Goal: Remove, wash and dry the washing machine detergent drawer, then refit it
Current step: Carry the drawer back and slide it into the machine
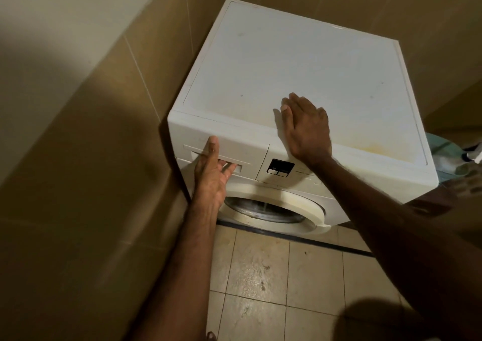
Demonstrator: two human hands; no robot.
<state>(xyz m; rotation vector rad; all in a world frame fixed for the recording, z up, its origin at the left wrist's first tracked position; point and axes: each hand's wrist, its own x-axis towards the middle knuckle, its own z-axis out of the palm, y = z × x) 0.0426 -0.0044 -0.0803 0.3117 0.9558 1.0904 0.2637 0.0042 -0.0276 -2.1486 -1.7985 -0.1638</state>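
A white front-loading washing machine (300, 61) stands in a tiled corner. Its detergent drawer (245, 148) is at the top left of the front panel and sits closed, flush with the panel. My left hand (211, 173) is turned palm up at the drawer's handle recess. The fingers reach into the recess and the thumb lies up against the drawer's face. My right hand (305, 129) rests flat, fingers straight, on the front edge of the machine's top.
A small dark display with buttons (280, 167) sits right of the drawer, above the round door (276, 205). A beige tiled wall (104, 131) stands close on the machine's left. Stained floor tiles (273, 275) lie in front. Greenish items (443, 145) crowd the right edge.
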